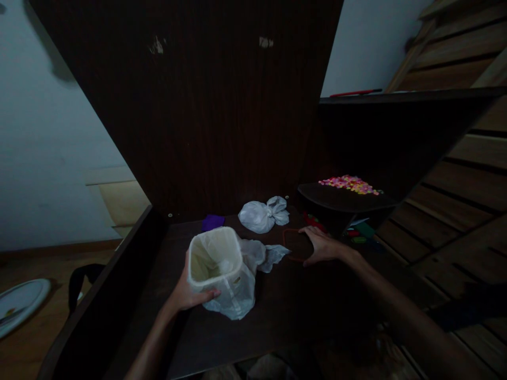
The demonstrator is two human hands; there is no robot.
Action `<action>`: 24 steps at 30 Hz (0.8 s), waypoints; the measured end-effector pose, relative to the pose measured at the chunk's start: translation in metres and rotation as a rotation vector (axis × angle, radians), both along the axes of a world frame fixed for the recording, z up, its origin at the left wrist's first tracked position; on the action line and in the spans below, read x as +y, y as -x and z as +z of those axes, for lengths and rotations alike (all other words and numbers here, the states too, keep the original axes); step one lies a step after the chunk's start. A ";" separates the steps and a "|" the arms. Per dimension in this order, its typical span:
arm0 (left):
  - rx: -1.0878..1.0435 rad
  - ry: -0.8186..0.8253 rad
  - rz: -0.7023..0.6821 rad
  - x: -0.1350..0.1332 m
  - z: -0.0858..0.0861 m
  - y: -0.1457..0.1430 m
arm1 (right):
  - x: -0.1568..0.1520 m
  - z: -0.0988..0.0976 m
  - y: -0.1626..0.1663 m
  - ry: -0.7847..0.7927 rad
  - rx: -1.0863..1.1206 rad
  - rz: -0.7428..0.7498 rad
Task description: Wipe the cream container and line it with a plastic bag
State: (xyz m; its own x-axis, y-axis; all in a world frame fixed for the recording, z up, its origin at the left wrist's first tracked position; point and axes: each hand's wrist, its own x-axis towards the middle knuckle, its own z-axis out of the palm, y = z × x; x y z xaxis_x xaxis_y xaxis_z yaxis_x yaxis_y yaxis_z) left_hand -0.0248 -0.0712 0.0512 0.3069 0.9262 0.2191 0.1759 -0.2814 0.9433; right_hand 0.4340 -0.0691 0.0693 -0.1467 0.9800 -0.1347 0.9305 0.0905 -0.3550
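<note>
My left hand (189, 291) grips a whitish square plastic container (216, 259) lined with a clear plastic bag, its open mouth facing me, just above the dark desk (285, 311). My right hand (322, 246) lies on the desk to the right, fingers curled round the edge of a dark lid with a reddish rim (296, 244). A crumpled clear plastic bag (264, 255) lies between the two hands.
A knotted white plastic bag (263, 214) and a purple object (213, 222) sit at the desk's back. A dark shelf (344, 198) on the right carries a heap of colourful small pieces (348, 184). Wooden slats rise at right; a white plate (19, 303) lies on the floor at left.
</note>
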 end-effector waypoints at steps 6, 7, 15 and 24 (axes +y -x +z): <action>-0.021 0.009 -0.002 0.002 0.001 -0.002 | -0.019 0.041 -0.014 -0.093 0.061 -0.147; -0.029 0.009 -0.007 0.003 0.002 -0.003 | -0.020 0.051 -0.008 -0.106 0.116 -0.128; -0.015 -0.077 -0.122 0.010 0.003 -0.024 | -0.004 0.114 0.113 -0.274 0.362 0.391; 0.174 -0.205 -0.106 0.013 0.008 0.002 | 0.018 0.111 0.190 -0.350 0.240 0.621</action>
State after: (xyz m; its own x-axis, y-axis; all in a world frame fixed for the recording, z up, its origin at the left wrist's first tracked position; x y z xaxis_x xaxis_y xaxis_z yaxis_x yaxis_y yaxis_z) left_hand -0.0272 -0.0586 0.0592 0.4487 0.8291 0.3336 0.2898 -0.4881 0.8233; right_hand 0.2435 -0.0513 0.1798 -0.6724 0.6873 0.2747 0.5721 0.7181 -0.3962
